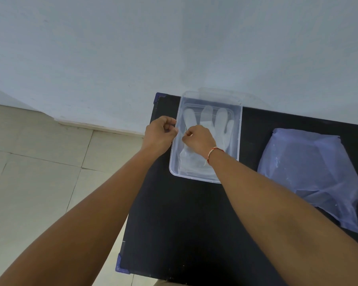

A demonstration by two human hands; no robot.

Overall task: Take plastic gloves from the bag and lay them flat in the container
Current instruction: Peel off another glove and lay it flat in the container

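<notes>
A clear rectangular plastic container point(239, 131) stands at the far left of a black table. Inside it a translucent plastic glove point(221, 118) lies flat, fingers pointing toward the wall. My right hand point(197, 139) is inside the container on top of the glove, its fingers pinched together on the thin plastic near the thumb. My left hand point(160, 131) is curled at the container's left rim, fingertips pinching the rim or the glove's edge; which one I cannot tell. The pale blue plastic bag point(310, 172) lies crumpled on the table to the right.
The black table point(184, 223) stands against a pale wall, with blue protectors on its left corners. Left of the table edge is a beige tiled floor point(40, 172). A red thread band circles my right wrist point(212, 153).
</notes>
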